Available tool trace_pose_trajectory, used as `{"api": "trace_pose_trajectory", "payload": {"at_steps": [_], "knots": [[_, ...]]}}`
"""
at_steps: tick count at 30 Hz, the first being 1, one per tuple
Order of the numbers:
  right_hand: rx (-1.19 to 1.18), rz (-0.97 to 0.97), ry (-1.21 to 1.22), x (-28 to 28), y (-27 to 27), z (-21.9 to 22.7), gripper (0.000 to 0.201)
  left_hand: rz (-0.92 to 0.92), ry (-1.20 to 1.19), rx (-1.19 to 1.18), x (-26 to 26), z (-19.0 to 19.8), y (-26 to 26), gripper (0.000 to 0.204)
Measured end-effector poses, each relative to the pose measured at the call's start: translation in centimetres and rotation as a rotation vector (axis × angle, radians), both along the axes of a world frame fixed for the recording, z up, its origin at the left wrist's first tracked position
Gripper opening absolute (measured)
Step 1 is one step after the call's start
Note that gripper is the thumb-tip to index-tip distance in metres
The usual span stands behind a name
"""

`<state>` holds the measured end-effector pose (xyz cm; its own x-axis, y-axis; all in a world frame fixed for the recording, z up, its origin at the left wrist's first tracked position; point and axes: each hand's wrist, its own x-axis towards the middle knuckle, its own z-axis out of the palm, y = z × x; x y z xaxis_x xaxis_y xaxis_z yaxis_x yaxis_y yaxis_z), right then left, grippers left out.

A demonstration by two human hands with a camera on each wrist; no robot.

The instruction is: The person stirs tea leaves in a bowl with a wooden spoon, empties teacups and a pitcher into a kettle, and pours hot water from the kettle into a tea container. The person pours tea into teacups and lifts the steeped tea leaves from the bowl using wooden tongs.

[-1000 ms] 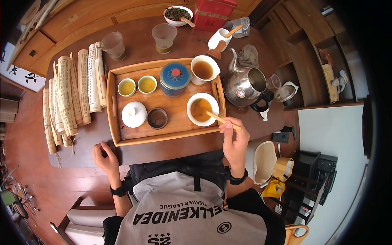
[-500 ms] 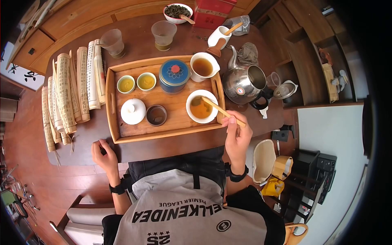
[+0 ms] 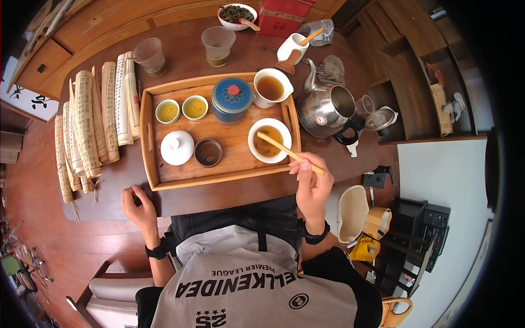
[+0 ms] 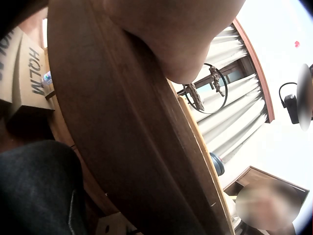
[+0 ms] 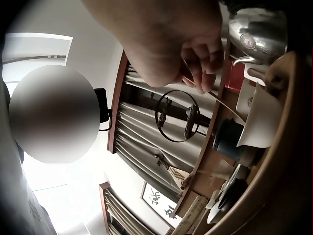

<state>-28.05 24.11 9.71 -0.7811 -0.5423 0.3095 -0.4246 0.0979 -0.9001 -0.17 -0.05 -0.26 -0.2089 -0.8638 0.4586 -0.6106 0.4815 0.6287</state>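
In the head view, my right hand (image 3: 314, 183) pinches a slim light-wood stick (image 3: 290, 152) between thumb and fingers. The stick slants over the near rim of a white gaiwan bowl (image 3: 286, 143), its far tip in the amber tea near the far left side. My left hand (image 3: 141, 210) rests at the table's front edge, fingers loosely curled, holding nothing visible. On the wooden tray (image 3: 219, 179) are the white gaiwan lid (image 3: 177, 148), a small dark cup (image 3: 208, 153), two small cups of yellow tea (image 3: 167, 111), a blue tea canister (image 3: 232, 100) and a white pitcher of tea (image 3: 272, 87).
Right of the tray stands a steel kettle (image 3: 322, 112), with a strainer (image 3: 381, 118) beyond it. Bamboo scrolls (image 3: 93, 126) lie to the left. Along the back are two ribbed glasses (image 3: 219, 44), a bowl of tea leaves (image 3: 238, 24), a red box (image 3: 281, 16) and a white tool holder (image 3: 290, 49).
The stick's tip has swept from the bowl's right side to its far side, then to the left. My right hand has shifted slightly with it; the left hand stays in place.
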Motion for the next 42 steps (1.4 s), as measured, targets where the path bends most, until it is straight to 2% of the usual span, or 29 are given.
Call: {"api": "trace_pose_trajectory", "payload": {"at_steps": [2, 6, 16, 24, 31, 42], "knots": [[-0.055, -0.045, 0.051, -0.4, 0.1, -0.1, 0.017, -0.005, -0.015, -0.012, 0.1, 0.1, -0.1, 0.018], [0.022, -0.082, 0.025, -0.9, 0.3, -0.5, 0.017, -0.014, 0.003, -0.018, 0.2, -0.3, -0.2, 0.018], [0.108, -0.04, 0.003, -0.5, 0.8, -1.2, 0.015, -0.008, -0.001, -0.008, 0.0, -0.1, -0.1, 0.019], [-0.027, -0.089, 0.017, -0.9, 0.8, -0.4, 0.017, -0.015, -0.014, -0.018, 0.1, -0.1, -0.1, 0.019], [0.064, -0.061, -0.043, -1.0, 0.7, -1.4, 0.017, -0.008, -0.011, -0.013, 0.1, -0.2, -0.2, 0.018], [0.005, -0.038, -0.077, -0.4, 0.8, -1.1, 0.018, -0.011, 0.002, -0.002, 0.0, -0.1, -0.1, 0.017]]}}
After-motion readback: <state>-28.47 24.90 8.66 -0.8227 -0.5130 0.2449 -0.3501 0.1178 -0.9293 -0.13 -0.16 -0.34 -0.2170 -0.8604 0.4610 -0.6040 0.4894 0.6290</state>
